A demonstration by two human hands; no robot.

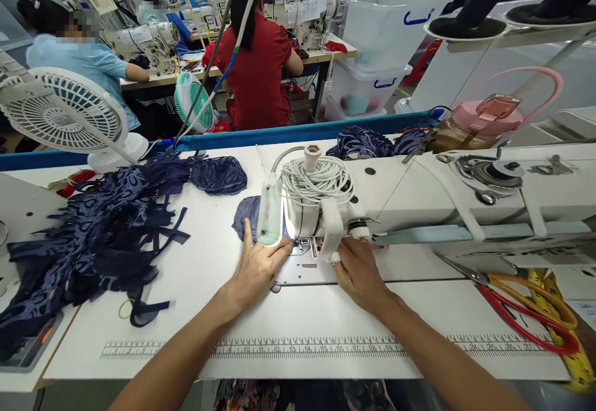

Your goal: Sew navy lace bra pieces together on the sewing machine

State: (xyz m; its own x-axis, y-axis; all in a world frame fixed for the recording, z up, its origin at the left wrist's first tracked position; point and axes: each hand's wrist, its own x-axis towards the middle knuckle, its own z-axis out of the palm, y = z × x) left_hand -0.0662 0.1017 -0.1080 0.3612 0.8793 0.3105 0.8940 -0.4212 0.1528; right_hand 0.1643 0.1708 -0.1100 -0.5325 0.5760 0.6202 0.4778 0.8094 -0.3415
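Guiding cloth (244,213) under the sewing head (332,228) seems in hand: left hand (257,267) at eight o'clock, fingers apart; right hand (361,275) at five, grip unclear. Next likely calls for steady feeding.

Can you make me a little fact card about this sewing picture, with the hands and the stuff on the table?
Left hand: fingers spread, touching a blue fabric piece
Right hand: beside the needle area; fingertips partly hidden
Machine: white sewing machine, coiled cable on top
Table left: dark blue cloth pile, white fan
Table right: scissors, yellow tape measure
Front edge: printed ruler
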